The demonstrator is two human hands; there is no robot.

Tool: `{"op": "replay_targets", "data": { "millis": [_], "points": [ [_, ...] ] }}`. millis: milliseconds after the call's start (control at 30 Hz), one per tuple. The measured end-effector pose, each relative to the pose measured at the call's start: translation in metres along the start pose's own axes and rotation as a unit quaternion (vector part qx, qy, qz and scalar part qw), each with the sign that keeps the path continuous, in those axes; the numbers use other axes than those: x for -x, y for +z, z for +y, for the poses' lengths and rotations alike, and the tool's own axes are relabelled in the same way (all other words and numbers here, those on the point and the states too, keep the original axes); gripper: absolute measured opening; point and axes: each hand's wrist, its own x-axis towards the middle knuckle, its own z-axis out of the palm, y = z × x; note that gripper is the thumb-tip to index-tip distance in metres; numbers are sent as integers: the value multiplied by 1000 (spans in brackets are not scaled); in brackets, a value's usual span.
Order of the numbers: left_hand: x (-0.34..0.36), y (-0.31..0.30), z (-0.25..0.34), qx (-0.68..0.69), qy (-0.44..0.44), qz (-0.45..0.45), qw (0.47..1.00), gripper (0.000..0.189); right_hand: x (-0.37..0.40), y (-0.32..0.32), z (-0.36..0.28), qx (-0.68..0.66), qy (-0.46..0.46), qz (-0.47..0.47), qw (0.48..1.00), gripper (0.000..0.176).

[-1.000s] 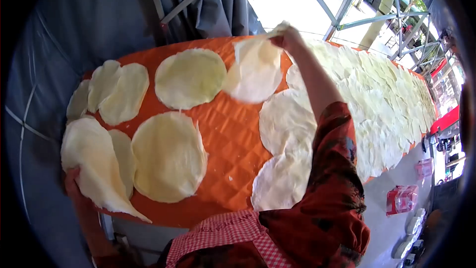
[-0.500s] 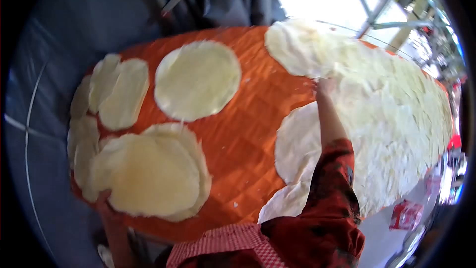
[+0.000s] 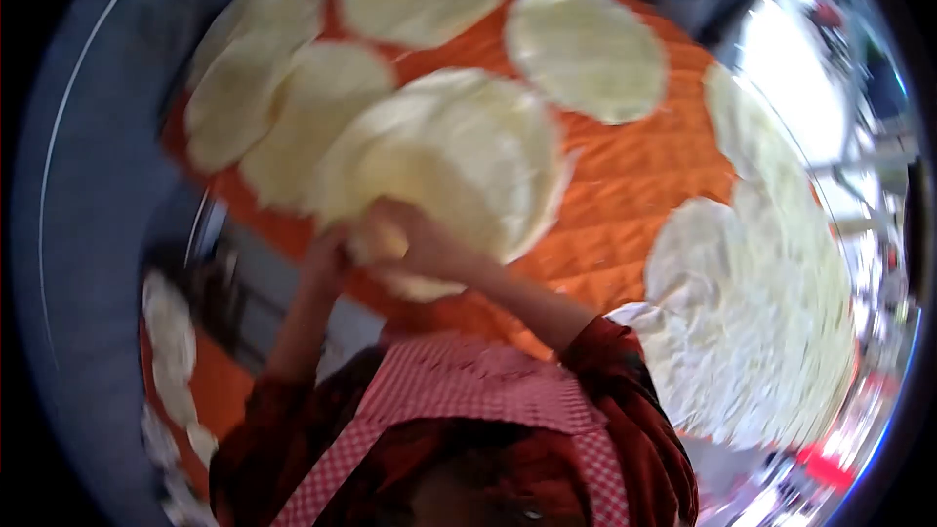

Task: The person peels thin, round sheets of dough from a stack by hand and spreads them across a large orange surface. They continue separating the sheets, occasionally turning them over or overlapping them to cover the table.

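Note:
Thin round flatbread sheets lie in a small pile on an orange quilted cloth (image 3: 634, 171). At the near edge of this pile, my left hand (image 3: 332, 256) and my right hand (image 3: 410, 239) are close together. The top flatbread sheet (image 3: 478, 137) has its near edge lifted and curled, and the fingers of both hands are closed on it. Motion blur softens the fingertips, and the edge partly hides them. A single round sheet (image 3: 586, 51) lies flat beyond the pile.
More overlapping sheets (image 3: 239, 93) cover the cloth at the left. A broad layer of overlapping sheets (image 3: 766, 303) spreads over the right side. A second orange surface (image 3: 220, 381) with pale sheets along its edge is at the lower left.
My right hand has left the layer of sheets on the right and joined my left hand at the pile. The near edge of the top sheet is now raised. The view has swung left.

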Motion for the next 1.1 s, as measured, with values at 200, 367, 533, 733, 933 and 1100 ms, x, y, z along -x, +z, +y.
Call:
{"op": "replay_targets", "data": {
  "millis": [200,367,533,733,933,1100],
  "points": [
    [-2,18,13,34,38,-19,999,24,-16,57,7,-140,18,96,985,56],
    [-1,11,7,27,18,-70,997,27,-16,69,6,-174,128,133,967,39],
    [-6,6,2,3,0,-78,997,31,-19,69,8,20,143,201,969,19],
    [-27,-24,-31,36,73,-37,996,24,-27,45,19,88,72,293,949,13],
    [-76,-121,-36,-174,201,46,963,33,30,-190,64,-253,98,419,867,12],
    [-57,-141,-28,-168,135,48,975,38,183,-327,142,-35,227,598,768,15]
  ]
}}
